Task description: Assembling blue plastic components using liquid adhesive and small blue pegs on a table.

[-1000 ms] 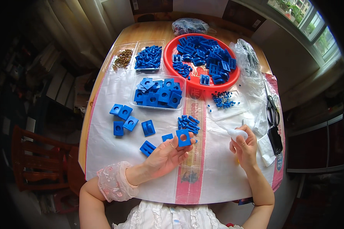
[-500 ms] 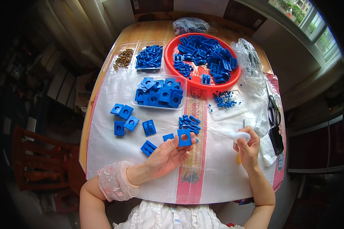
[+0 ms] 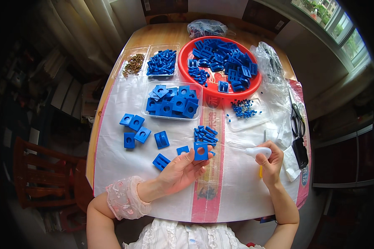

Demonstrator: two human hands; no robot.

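Faintly, printed lettering (image 3: 212, 101) beyond the held blue plate (image 3: 201, 158)

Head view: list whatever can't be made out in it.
All in the head view:
- White bottle: partly covered by the right hand.
- Yellow stick: its upper part is hidden behind that hand.
- Blue square in the left hand: its back faces away.
- Plastic bag: crumpled film obscures its contents.
- Beads: too small to tell each one's shape.
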